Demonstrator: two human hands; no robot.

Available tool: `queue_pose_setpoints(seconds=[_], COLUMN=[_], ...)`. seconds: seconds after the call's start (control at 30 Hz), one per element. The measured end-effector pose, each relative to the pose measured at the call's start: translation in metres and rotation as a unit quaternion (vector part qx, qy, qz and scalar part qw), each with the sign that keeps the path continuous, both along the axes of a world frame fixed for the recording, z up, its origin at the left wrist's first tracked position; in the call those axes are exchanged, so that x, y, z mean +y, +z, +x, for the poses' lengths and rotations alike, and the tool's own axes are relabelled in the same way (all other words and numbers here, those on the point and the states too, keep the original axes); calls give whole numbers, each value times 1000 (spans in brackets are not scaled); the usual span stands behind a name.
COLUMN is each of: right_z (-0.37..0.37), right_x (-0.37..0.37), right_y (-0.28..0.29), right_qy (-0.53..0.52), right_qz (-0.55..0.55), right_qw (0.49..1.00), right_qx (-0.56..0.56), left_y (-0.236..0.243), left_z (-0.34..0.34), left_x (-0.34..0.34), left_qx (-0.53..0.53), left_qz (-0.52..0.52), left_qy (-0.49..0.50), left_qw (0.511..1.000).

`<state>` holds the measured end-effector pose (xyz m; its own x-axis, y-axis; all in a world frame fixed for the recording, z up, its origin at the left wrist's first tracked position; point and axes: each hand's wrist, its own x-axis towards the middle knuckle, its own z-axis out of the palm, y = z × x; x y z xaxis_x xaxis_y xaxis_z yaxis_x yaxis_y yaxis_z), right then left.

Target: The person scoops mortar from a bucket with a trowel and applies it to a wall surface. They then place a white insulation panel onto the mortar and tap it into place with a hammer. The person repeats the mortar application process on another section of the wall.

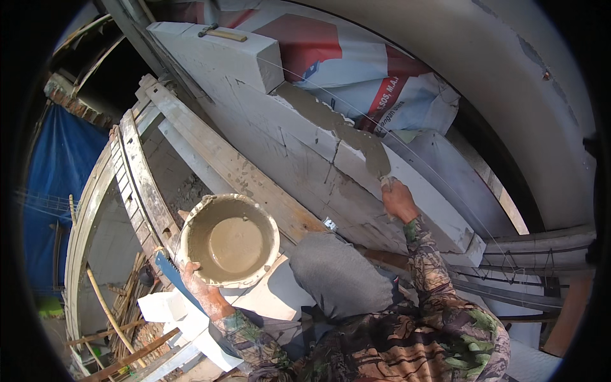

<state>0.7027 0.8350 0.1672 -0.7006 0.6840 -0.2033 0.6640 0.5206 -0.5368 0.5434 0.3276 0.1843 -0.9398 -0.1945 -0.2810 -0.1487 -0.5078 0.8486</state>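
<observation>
From the head view, the tool in the right hand (399, 200) is nearly all hidden: only a pale stub shows above the knuckles, its blade lost in the wet mortar (337, 124), so its kind cannot be told, though the fingers are curled tight round it. The left hand (193, 280) is partly covered by the bucket (229, 239); its fingers clamp the rim at the lower left edge, the thumb side out of sight. A grey-clad knee (340, 280) blocks whatever lies just right of the bucket, and the camouflage sleeves (433, 299) run off the lower edge. The bucket is round, pale and mortar-smeared, holding a smooth pool of grey-brown mix in its bottom; it sits tilted against a wooden plank (235, 169) just above it. The mortar lies as a long grey band along the top of the white block wall (331, 172), up and to the right of the bucket, running from the raised block (223, 54) down to the right hand. A hammer (221, 33) lies on that raised block. Beyond the wall, farther from the bucket, printed sacks (356, 63) lean. A blue tarp (54, 172) hangs far left of the bucket, and a blue-handled tool (175, 277) pokes out just beneath the left hand, its end hidden.
</observation>
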Motion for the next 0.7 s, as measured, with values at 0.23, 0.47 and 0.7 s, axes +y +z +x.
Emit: queue_pose_setpoints(seconds=[0.23, 0.47, 0.7], right_z=[-117, -115, 36], right_x=[-14, 0, -9], right_y=[-38, 4, 45], right_qy=[-15, 79, 124], right_qz=[-88, 17, 23], right_qw=[992, 996, 992], right_qx=[92, -47, -14], left_y=[-1, -10, -6], left_z=[-2, -2, -1], left_x=[-4, -8, -5], left_qx=[-6, -32, -54], left_qz=[11, 3, 15], left_qy=[-6, 34, 14], left_qw=[1000, 999, 998])
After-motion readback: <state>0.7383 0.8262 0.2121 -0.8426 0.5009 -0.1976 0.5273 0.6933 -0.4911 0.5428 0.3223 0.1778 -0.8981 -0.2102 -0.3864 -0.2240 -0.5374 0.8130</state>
